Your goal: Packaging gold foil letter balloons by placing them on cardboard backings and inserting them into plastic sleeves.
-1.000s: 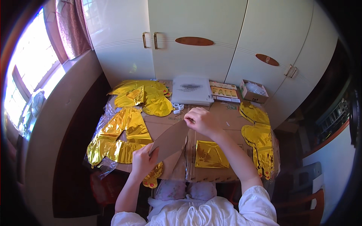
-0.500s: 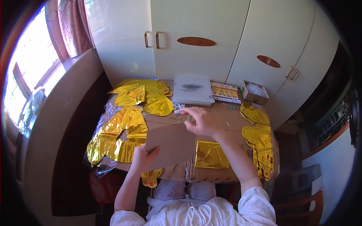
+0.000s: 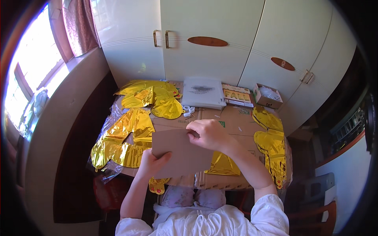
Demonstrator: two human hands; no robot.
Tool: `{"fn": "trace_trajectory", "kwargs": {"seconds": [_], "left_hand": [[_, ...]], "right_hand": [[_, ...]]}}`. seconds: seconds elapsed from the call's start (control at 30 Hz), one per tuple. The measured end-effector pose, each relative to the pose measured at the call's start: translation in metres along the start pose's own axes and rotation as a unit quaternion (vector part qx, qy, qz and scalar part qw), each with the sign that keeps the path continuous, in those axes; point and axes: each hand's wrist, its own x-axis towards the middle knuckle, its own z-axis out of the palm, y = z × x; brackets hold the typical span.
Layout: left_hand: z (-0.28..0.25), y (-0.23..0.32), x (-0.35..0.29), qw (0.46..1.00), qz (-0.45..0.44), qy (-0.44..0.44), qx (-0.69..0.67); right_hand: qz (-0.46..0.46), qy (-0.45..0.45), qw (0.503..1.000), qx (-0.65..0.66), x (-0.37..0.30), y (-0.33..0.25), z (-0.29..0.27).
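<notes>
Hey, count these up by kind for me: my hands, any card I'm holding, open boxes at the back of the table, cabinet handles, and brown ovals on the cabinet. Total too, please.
Hands, left hand and right hand: 2
Card: 1
Open box: 1
Handles: 4
Brown ovals: 2
Total: 10

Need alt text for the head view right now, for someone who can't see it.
A person's left hand and right hand hold a plain brown sheet over a cardboard-covered table. Gold foil pieces lie on both sides; a flat whitish package and open box sit toward the back.
</notes>
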Motion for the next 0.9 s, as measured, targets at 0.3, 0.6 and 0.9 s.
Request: {"fn": "trace_trajectory", "kwargs": {"seconds": [0.3,0.6,0.9], "left_hand": [[0.005,-0.018,0.035,0.999,-0.032,-0.01,0.029],[0.001,-0.053,0.076,0.998,-0.047,-0.031,0.033],[-0.02,-0.05,0.077,0.995,-0.051,-0.084,0.024]], "right_hand": [[0.041,-0.103,0.992,-0.068,0.022,0.047,0.033],[0.156,-0.312,0.912,0.217,0.046,0.127,0.075],[0.292,-0.302,0.811,0.406,0.044,0.134,0.054]]}}
